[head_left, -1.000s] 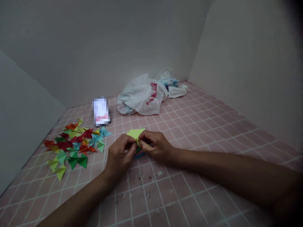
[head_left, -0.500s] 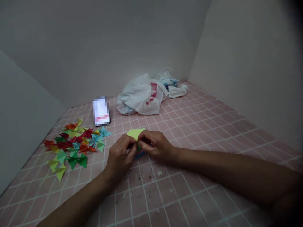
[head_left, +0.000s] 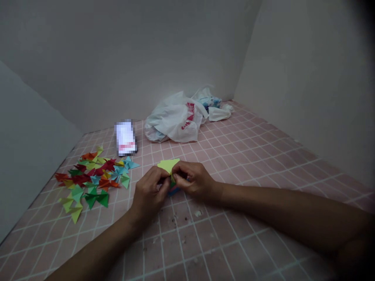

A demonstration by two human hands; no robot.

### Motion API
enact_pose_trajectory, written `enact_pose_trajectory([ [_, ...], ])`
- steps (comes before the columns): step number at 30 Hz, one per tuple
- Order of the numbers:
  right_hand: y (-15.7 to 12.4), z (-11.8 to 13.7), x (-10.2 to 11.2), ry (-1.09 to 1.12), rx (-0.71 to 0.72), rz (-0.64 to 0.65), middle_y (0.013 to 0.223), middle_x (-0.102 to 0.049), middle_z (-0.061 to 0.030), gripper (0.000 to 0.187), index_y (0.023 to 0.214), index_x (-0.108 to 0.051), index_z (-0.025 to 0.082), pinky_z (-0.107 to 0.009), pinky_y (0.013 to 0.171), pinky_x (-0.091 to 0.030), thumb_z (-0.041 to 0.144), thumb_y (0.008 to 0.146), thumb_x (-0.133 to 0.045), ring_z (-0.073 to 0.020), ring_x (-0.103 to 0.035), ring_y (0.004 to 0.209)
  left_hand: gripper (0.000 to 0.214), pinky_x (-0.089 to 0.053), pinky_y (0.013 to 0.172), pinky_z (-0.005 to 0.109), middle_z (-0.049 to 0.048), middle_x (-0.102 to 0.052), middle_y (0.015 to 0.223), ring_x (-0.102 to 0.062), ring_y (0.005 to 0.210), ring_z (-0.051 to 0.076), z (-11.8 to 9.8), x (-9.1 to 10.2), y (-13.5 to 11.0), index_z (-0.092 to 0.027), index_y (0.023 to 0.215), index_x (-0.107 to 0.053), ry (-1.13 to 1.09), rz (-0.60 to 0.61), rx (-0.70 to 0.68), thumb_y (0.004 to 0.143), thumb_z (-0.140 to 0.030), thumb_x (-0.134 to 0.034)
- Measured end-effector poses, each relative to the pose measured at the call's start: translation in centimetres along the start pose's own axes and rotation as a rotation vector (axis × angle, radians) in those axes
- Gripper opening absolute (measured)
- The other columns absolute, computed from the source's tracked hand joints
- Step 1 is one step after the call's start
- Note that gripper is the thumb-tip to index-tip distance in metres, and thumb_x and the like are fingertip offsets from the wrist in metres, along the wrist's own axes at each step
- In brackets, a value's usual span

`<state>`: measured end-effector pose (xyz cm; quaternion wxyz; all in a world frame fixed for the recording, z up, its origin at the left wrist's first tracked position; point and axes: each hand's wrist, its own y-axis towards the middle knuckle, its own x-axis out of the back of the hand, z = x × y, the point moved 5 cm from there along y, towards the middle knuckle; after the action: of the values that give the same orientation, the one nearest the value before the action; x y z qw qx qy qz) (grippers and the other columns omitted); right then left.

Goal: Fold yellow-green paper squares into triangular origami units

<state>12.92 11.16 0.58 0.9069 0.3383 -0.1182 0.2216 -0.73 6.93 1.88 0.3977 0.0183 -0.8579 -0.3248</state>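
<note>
My left hand (head_left: 150, 187) and my right hand (head_left: 196, 180) meet at the fingertips over the surface, both closed in a pinch. Between them they grip a piece of yellow paper (head_left: 169, 165), whose upper part shows beyond the fingers. Its lower part is mostly covered by my fingertips. Bits of green and blue paper (head_left: 174, 191) peek out beneath the hands. To the left of my left hand lies a loose heap of folded paper shapes (head_left: 95, 173) in red, orange, yellow, green and light blue, with pointed wings.
A phone with a lit, blurred screen (head_left: 125, 137) lies behind the heap. White plastic bags (head_left: 175, 119) with red print rest near the back wall. The pink surface with a white grid (head_left: 252, 156) has small specks and pale spots in front of my hands. Walls enclose it on several sides.
Almost nothing differs. My right hand's fingertips have shifted very slightly to the right, and both hands keep their pinch on the yellow paper.
</note>
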Motion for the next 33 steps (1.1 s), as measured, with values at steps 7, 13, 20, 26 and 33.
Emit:
enact_pose_trajectory([
  [7,0.0,-0.1,0.2,-0.037,-0.054,-0.03,0.067,-0.054,0.0018,0.009,0.076,-0.053,0.019,-0.024,0.055,-0.036,0.014,0.083,-0.052,-0.0099,-0.046,0.058,0.012,-0.05,0.061,0.024,0.0016,-0.063,0.076,-0.061,0.067,0.013,-0.2,0.2,0.1,-0.018,0.081,-0.06,-0.021,-0.029,0.007,0.088,-0.009,-0.057],
  [13,0.1,-1.2,0.1,0.143,-0.271,-0.099,0.061,-0.05,0.0048,0.006,0.076,-0.052,0.019,-0.022,0.051,-0.036,0.017,0.081,-0.054,-0.0088,-0.046,0.053,0.01,-0.055,0.066,0.025,0.0036,-0.066,0.085,-0.066,0.076,0.014,0.4,0.3,-0.1,-0.018,0.086,-0.062,-0.086,-0.077,0.04,0.088,-0.009,-0.059],
  [20,-0.3,-2.6,-0.9,0.513,-0.582,-0.134,0.056,-0.054,0.0058,0.004,0.077,-0.051,0.02,-0.021,0.043,-0.038,0.021,0.077,-0.055,-0.0096,-0.05,0.044,0.012,-0.057,0.068,0.024,0.0035,-0.066,0.091,-0.066,0.081,0.014,0.7,0.6,-0.3,-0.019,0.088,-0.061,-0.045,-0.135,-0.013,0.087,-0.007,-0.06],
  [26,-0.2,-2.1,-0.8,0.506,-0.528,-0.079,0.061,-0.054,0.0049,0.007,0.082,-0.053,0.019,-0.022,0.047,-0.041,0.024,0.081,-0.058,-0.0096,-0.051,0.049,0.014,-0.056,0.068,0.023,0.0025,-0.065,0.088,-0.065,0.079,0.013,0.3,0.7,-0.1,-0.019,0.088,-0.059,0.031,-0.134,-0.073,0.087,-0.004,-0.059],
  [33,0.1,-1.4,-0.2,0.417,-0.39,-0.048,0.073,-0.054,0.0031,0.021,0.087,-0.055,0.018,-0.023,0.055,-0.041,0.03,0.079,-0.07,-0.0096,-0.049,0.061,0.013,-0.054,0.071,0.024,0.0041,-0.065,0.09,-0.066,0.082,0.014,0.0,0.6,-0.2,-0.018,0.089,-0.059,0.103,-0.097,-0.137,0.088,-0.005,-0.059],
])
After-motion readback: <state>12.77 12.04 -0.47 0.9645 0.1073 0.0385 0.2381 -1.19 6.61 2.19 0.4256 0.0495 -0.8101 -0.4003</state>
